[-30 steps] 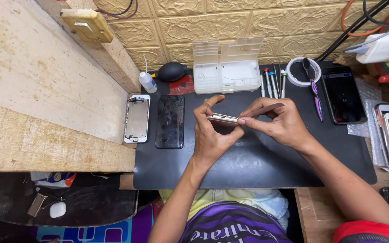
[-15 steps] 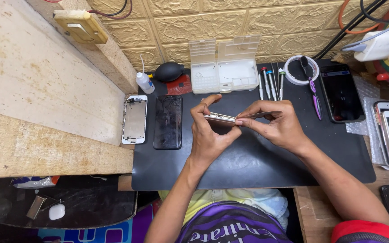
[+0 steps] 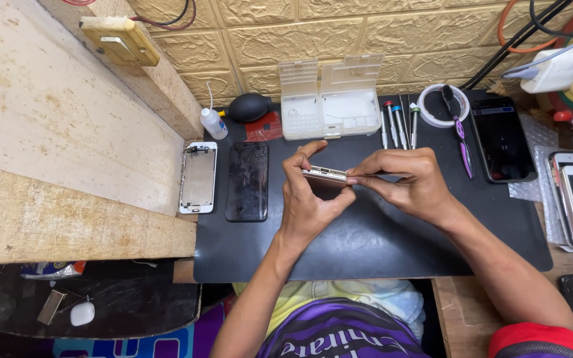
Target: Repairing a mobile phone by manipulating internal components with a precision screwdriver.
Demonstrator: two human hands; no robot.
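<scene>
Bright even overhead light, soft shadows, sharp focus (edges bowed by wide lens), faint mat sheen

Over a black work mat [image 3: 366, 245], the left hand [image 3: 310, 199] grips a gold phone body [image 3: 325, 177] held edge-on, fingers curled round its left end. The right hand [image 3: 409, 182] pinches a thin tool against the phone's right end. On the mat to the left lie a cracked black screen [image 3: 247, 181] and a white phone frame [image 3: 198, 177], side by side. Behind the hands sit a clear parts box [image 3: 331, 99], 3 screwdrivers [image 3: 398, 124] and a dark phone [image 3: 501, 138].
</scene>
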